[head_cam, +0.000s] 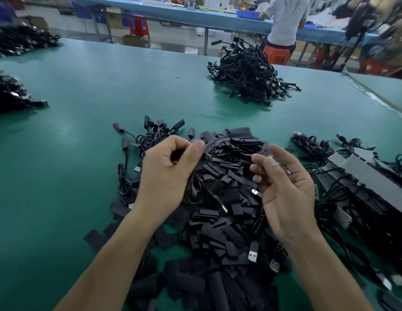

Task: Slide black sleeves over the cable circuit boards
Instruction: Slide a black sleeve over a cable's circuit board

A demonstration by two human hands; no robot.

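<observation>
A big heap of flat black sleeves (220, 223) covers the green table (88, 90) in front of me. My left hand (166, 173) is curled around a black cable (194, 187), whose metal plug end (208, 156) pokes out past my thumb while a loop hangs below the palm. My right hand (283, 187) hovers palm-up beside it, fingers loosely bent and holding nothing. Several sleeved cables (148, 135) lie just behind my left hand. Loose USB plugs (254, 254) lie on the sleeve heap.
A tangled pile of cables (247, 75) sits at the far middle. More cables with grey boards (361, 182) lie to my right, dark piles (14, 93) at the left edge. A person in a white shirt (285, 19) sits on a stool at the blue bench behind.
</observation>
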